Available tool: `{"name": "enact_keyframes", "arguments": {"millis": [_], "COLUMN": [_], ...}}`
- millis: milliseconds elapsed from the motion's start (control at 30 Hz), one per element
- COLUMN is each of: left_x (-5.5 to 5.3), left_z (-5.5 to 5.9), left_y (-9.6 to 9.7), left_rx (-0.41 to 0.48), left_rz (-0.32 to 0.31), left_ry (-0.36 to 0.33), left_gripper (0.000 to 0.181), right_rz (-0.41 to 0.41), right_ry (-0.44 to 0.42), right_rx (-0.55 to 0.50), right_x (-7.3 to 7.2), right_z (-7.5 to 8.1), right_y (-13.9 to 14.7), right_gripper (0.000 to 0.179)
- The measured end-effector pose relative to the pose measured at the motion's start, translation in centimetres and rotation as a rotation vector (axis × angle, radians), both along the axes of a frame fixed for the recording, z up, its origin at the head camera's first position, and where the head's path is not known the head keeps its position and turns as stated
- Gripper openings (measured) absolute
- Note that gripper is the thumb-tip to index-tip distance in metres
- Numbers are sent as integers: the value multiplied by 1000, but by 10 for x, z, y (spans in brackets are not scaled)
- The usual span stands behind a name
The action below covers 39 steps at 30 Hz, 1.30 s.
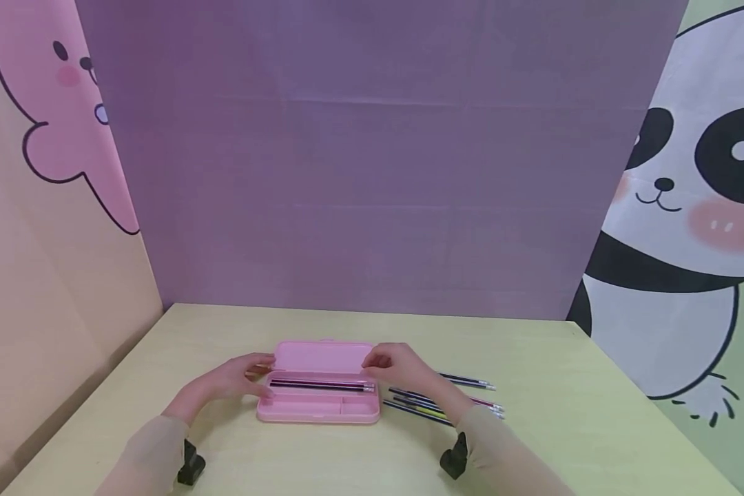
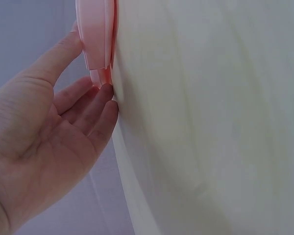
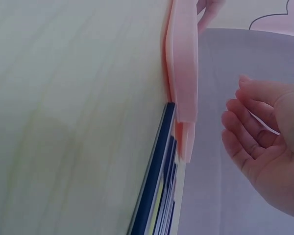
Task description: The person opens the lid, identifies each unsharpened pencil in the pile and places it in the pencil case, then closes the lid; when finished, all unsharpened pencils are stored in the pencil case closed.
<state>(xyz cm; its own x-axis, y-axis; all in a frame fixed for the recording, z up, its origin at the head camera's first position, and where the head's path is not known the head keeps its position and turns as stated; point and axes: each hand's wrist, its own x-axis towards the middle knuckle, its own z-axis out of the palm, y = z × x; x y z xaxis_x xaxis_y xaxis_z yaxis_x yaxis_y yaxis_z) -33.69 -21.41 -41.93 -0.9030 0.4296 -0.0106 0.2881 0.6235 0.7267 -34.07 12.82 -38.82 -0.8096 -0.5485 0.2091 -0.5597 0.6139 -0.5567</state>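
Near edge first: what do you have on the counter (image 1: pixel 316 461)?

I've got the front wall of the pink case (image 1: pixel 300 417), and just right of it the loose pencils (image 1: pixel 417 412). Their long axes run roughly left to right, the eraser ends slanting toward me. The other ends point at the case; I can't tell whether any touches it.

Which hand is nearer to them?

The right hand (image 1: pixel 403 365), clearly. It hangs over the case's right end, so from it the pencils lie to the right and nearer me, partly beneath the right forearm (image 1: pixel 449 399). I judge that everything turns on that offset.

Is it carrying anything?

Nothing. My right wrist view shows loosely bent fingers, a gap between thumb and fingertips, well above the counter.

And the left hand (image 1: pixel 243 377)?

At the case's left end, relaxed and fairly wide, thumb against the case, fingers toward the lid (image 1: pixel 322 357).

Farther in?

Dark pencils (image 1: pixel 321 384) lie inside the case, along its length. A smaller group of pencils (image 1: pixel 468 381) lies beyond the loose ones, then I see purple backdrop (image 1: pixel 372 172).
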Motion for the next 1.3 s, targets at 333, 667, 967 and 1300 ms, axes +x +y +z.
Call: {"name": "enact_keyframes", "arguments": {"millis": [333, 667, 967, 1300], "left_x": [0, -1, 1, 0], "left_z": [1, -1, 0, 1], "left_y": [0, -1, -2, 1], "left_rx": [-7, -5, 9, 1], "left_rz": [5, 3, -9, 3], "left_ry": [-2, 1, 4, -1], "left_gripper": [75, 75, 77, 76], "right_rz": [-14, -33, -69, -75], "right_ry": [20, -5, 7, 49], "right_rx": [-12, -14, -3, 10], "right_x": [-3, -5, -2, 2], "right_z": [2, 2, 4, 11], "right_y": [21, 39, 58, 78], "right_gripper": [19, 24, 21, 21]}}
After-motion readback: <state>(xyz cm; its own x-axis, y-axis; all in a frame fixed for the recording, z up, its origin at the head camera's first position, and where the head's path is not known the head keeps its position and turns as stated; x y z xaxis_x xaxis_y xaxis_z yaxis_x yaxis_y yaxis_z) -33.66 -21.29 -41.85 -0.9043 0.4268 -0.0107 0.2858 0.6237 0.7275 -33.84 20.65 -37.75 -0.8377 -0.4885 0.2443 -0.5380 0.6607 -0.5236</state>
